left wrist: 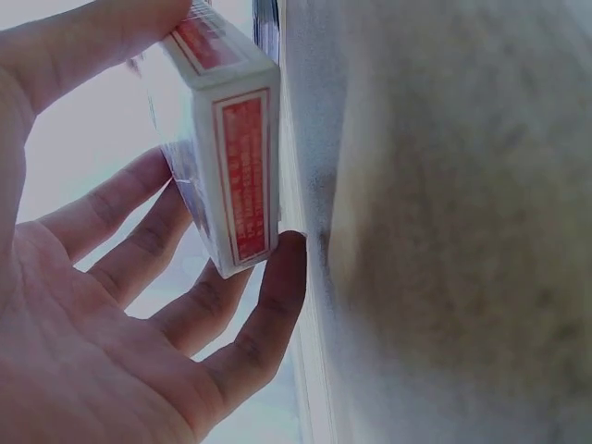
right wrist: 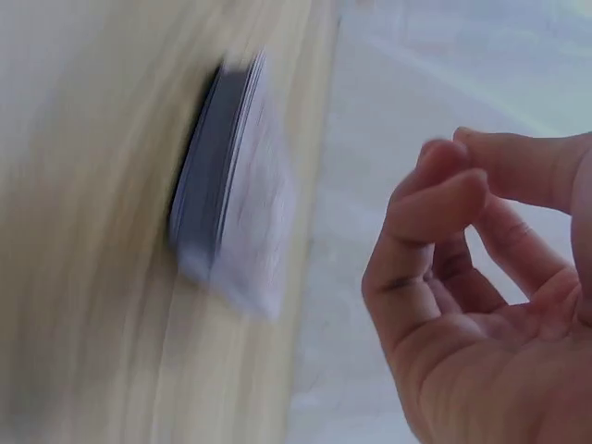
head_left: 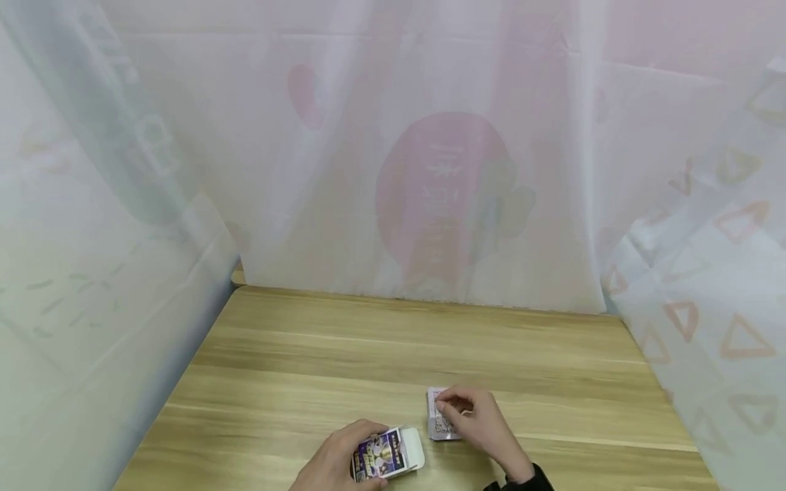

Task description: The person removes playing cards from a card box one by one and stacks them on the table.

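Note:
My left hand (head_left: 334, 457) grips a small card box (head_left: 377, 455) near the table's front edge. Its printed face is dark purple with a bright figure, and a white flap stands out at its right end. In the left wrist view the box (left wrist: 245, 176) shows a white end with a red panel, held between thumb and fingers. To its right, a stack of playing cards (head_left: 439, 429) lies on the table. Above the stack is my right hand (head_left: 482, 419), thumb and fingers curled toward each other with nothing between them. The right wrist view shows the card stack (right wrist: 227, 185) apart from that hand.
Both things are on a wood-grain table (head_left: 344, 348). A pale printed curtain (head_left: 307, 204) hangs along the back edge, with similar sheets at the left (head_left: 92, 273) and right (head_left: 706, 293) sides.

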The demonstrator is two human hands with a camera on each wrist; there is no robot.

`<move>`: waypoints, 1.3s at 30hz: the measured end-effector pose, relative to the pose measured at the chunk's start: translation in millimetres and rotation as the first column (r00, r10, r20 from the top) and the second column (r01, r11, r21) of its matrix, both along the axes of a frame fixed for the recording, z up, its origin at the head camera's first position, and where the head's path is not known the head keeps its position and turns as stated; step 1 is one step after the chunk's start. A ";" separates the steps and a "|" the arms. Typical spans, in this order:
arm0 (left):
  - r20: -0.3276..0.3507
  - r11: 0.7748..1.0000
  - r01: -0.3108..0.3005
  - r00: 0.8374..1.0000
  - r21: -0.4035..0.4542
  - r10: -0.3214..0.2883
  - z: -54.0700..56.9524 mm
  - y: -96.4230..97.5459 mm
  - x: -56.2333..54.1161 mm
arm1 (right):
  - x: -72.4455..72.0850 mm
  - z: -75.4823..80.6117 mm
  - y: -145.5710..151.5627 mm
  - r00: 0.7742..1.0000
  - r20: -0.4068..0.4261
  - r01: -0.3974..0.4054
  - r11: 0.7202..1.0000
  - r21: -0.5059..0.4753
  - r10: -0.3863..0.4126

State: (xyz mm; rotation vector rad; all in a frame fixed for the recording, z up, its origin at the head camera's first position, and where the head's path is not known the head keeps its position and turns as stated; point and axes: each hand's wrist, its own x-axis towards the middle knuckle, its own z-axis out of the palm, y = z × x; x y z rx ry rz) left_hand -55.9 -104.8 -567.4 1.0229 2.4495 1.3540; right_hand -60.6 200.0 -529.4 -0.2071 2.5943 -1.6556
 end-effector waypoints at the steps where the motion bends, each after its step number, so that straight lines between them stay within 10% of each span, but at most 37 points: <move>1: 0.006 1.000 -0.003 1.000 -0.001 0.003 0.3 0.1 0.0 | 3.9 1.0 -4.2 1.000 -0.010 -0.024 1.000 -0.013 0.023; 11: 0.064 1.000 0.005 0.998 0.017 -0.006 3.1 2.4 -0.4 | 32.1 -6.0 -30.1 0.971 0.034 -0.231 0.964 -0.129 0.237; 24: -0.116 0.987 0.089 0.991 0.136 -0.073 -5.2 6.3 -5.2 | 38.6 -17.8 -34.2 0.982 0.094 -0.146 0.977 -0.157 0.162; 39: -0.087 0.982 0.128 0.989 0.139 -0.117 -7.8 6.7 -9.2 | 29.8 -19.1 -34.5 0.969 0.212 -0.094 0.981 -0.168 0.129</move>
